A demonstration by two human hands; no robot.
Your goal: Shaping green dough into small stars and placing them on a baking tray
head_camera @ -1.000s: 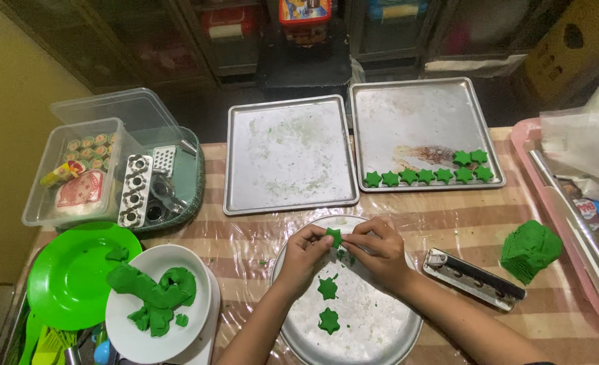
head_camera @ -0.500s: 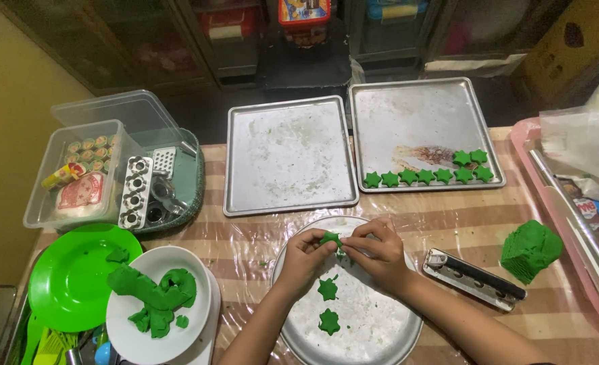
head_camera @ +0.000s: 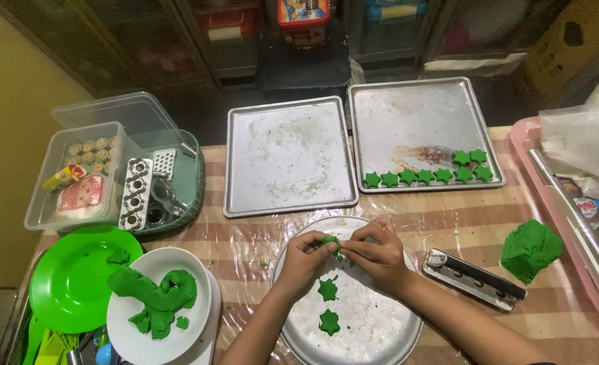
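Striped table [head_camera: 448, 223] under clear plastic, dark cabinets behind. Small green dough piece [head_camera: 330, 241] pinched between both hands over round metal tray [head_camera: 407, 331]. Left hand [head_camera: 304, 260] and right hand [head_camera: 378, 255] fingertips closed on it, touching each other. Two green dough stars [head_camera: 328, 305] lie just below hands. Two baking trays beyond; right baking tray [head_camera: 414, 115] holds star row. Dough block [head_camera: 530, 249] well right, white plate [head_camera: 198, 318] with dough scraps left.

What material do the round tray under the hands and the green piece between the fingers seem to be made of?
Round tray: likely thin metal, dull silver with a rolled rim, dusted white. Green piece: apparently soft dough, matte; both hands, left hand and right hand, pinch it.
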